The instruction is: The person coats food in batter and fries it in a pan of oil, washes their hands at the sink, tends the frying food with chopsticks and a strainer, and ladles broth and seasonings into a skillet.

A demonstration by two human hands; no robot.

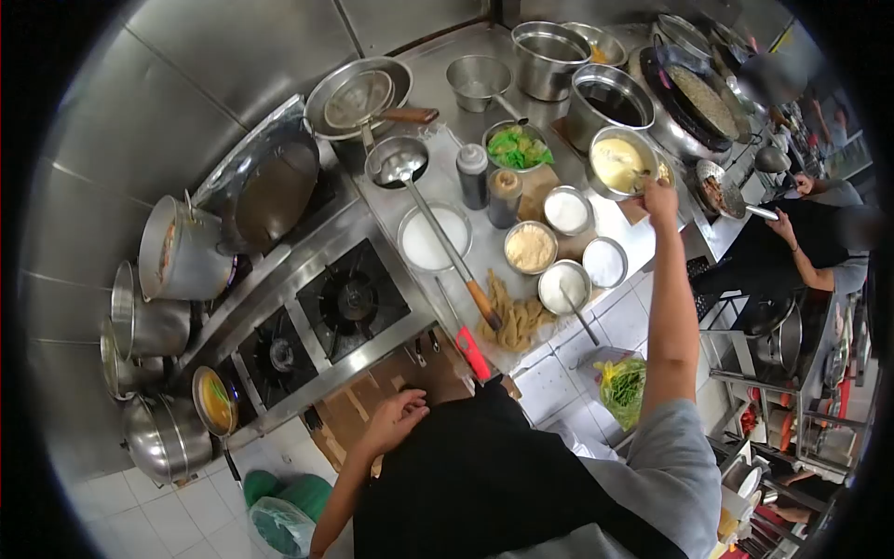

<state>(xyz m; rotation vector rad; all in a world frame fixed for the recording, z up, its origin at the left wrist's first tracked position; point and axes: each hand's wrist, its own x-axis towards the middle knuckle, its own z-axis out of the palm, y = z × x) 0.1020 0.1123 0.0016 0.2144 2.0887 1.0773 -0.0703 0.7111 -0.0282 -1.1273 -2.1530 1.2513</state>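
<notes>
My right hand (659,197) reaches to the near rim of a metal bowl of yellow liquid (618,164), its fingers closed at a utensil in the bowl that is mostly hidden. My left hand (399,416) is beside the black apron, near the stove front, with fingers loosely bent and apart and nothing in them. Around the bowl are small bowls of white powder (567,211), tan powder (532,249) and green leaves (518,147), plus two squeeze bottles (473,175). A long ladle (438,224) lies across a bowl of white liquid (419,250).
Stove burners (355,289), a wok (276,194) and pots (186,250) stand at the left. Behind the bowls is a pot of dark liquid (610,104). A red-handled tool (472,353) overhangs the counter edge. Another person's arm (803,253) is at the right.
</notes>
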